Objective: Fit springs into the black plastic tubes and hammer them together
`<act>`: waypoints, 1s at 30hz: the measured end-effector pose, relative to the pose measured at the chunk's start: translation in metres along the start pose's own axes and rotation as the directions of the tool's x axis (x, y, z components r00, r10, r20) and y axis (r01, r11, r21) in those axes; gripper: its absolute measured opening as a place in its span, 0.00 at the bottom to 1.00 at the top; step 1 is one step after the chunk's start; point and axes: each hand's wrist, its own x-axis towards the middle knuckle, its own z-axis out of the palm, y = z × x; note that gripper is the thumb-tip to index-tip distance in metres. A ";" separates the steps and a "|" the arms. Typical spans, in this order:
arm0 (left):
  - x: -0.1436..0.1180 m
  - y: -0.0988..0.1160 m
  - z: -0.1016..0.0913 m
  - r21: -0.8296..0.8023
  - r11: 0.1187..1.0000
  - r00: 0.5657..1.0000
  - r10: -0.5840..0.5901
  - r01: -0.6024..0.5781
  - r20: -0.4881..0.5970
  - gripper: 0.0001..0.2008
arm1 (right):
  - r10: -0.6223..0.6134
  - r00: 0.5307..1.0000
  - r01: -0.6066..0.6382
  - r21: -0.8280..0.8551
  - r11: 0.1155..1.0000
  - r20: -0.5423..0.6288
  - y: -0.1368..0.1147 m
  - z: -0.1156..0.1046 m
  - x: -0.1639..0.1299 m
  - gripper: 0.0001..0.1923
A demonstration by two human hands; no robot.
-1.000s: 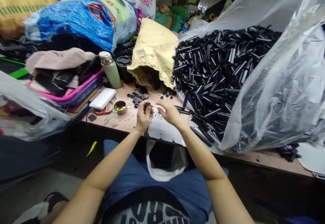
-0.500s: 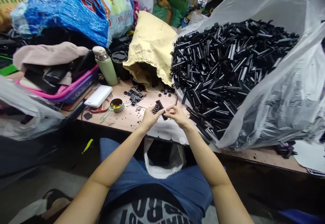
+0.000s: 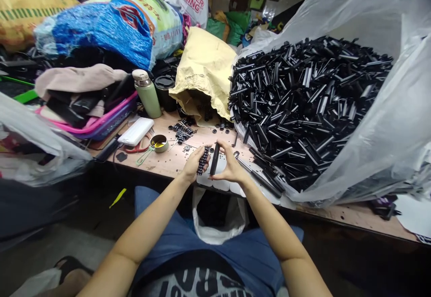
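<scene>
My left hand [image 3: 191, 167] is closed around a short black strip [image 3: 203, 161] patterned with rows of small pale marks. Just to its right, a slim black plastic bar [image 3: 214, 158] stands lengthwise between the thumb and fingertips of my right hand [image 3: 232, 166]. A small gap separates the two pieces. Both are over the front edge of the table, above pale rounded sheets. Beyond my hands lies a cluster of black ringed parts on thin metal pins [image 3: 182, 131]. A tool with a metal shaft and dark handle [image 3: 257, 174] lies right of my right hand.
A large clear plastic bag [image 3: 377, 162] full of black plastic pieces [image 3: 303, 99] takes up the right side. A yellow paper sack [image 3: 205, 59] opens toward me. At left are a metal cup [image 3: 159, 143], a white box [image 3: 136, 130], a green flask [image 3: 148, 95] and a pink basket [image 3: 90, 128].
The strip and the bar, crossed close together before, are now upright and side by side. My right hand has spread its grip along the bar's length, and the metal-shafted tool has come into sight.
</scene>
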 end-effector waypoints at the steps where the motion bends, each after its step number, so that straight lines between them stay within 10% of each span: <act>1: -0.001 0.000 0.001 -0.044 0.999 1.000 -0.004 0.003 -0.016 0.23 | -0.029 1.000 0.029 0.041 0.999 -0.010 -0.001 0.004 -0.001 0.62; 21: 0.001 -0.006 0.007 0.039 0.975 0.965 -0.210 0.218 -0.157 0.13 | 0.217 0.975 -0.207 0.149 0.967 -0.052 -0.002 0.052 -0.009 0.53; 25: -0.007 0.007 -0.006 0.413 0.906 0.945 0.208 -0.089 -0.252 0.20 | 0.278 0.952 -0.284 -0.031 0.958 -0.132 0.008 0.055 -0.029 0.53; 28: -0.018 0.039 -0.018 0.704 0.590 0.722 0.674 -0.396 -0.157 0.27 | 0.328 0.931 -0.353 -0.170 0.920 -0.160 0.013 0.052 -0.041 0.53; 30: -0.021 0.045 -0.018 0.801 0.377 0.630 0.776 -0.464 -0.001 0.24 | 0.372 0.912 -0.405 -0.238 0.883 -0.170 0.015 0.052 -0.044 0.53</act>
